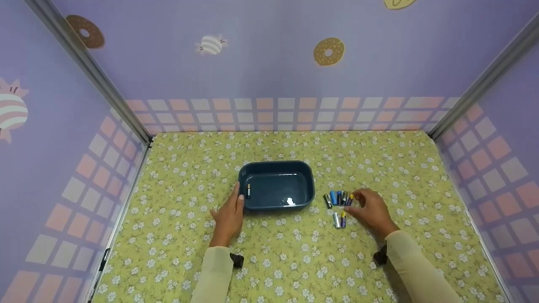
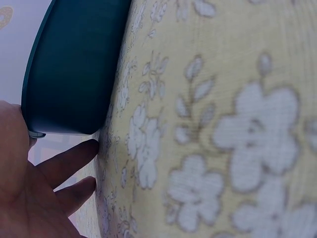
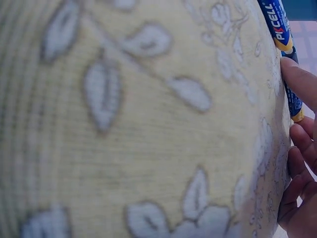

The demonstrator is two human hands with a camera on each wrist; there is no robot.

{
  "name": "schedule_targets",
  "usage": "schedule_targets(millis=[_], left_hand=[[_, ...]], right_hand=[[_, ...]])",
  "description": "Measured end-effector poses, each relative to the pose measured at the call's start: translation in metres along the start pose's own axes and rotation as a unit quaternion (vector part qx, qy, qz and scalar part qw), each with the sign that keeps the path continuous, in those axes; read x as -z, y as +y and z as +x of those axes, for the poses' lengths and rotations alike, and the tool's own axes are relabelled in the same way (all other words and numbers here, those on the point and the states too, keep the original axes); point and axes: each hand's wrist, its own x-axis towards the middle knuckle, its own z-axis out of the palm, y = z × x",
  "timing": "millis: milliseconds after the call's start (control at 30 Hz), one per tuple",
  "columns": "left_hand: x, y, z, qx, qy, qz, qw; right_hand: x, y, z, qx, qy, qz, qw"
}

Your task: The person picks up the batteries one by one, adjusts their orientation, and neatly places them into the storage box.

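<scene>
The right hand [image 1: 370, 210], cropped in its wrist view, pinches a battery [image 1: 350, 199] partly hidden by fingertips! Left hand [image 1: 228, 214], fingers spread, touches one basin [image 1: 278, 168] at eight o'clock. Seven batteries [image 1: 339, 198] at basin's four o'clock, pinched one included; one inside [image 1: 248, 191], nine o'clock.

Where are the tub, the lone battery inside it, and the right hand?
Tub [image 1: 273, 187]: head view, bare inner floor.
Lone battery [image 1: 248, 192]: head view, middle of its casing.
Right hand [image 1: 372, 209]: head view, back of the hand.
</scene>
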Motion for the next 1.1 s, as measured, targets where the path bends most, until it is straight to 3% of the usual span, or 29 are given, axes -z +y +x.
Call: schedule_targets(millis=[400, 800, 1100], left_hand=[[-0.001, -0.001, 0.001, 0.001, 0.004, 0.009, 0.9999], [-0.001, -0.002, 0.001, 0.001, 0.003, 0.001, 1.0000], [0.000, -0.003, 0.001, 0.002, 0.000, 0.002, 1.0000]], right_hand=[[0.007, -0.005, -0.002, -0.002, -0.023, 0.070, 0.9973], [0.013, -0.027, 0.009, 0.023, -0.017, 0.044, 0.9986], [0.009, -0.050, 0.016, 0.036, -0.006, 0.060, 0.9976]])
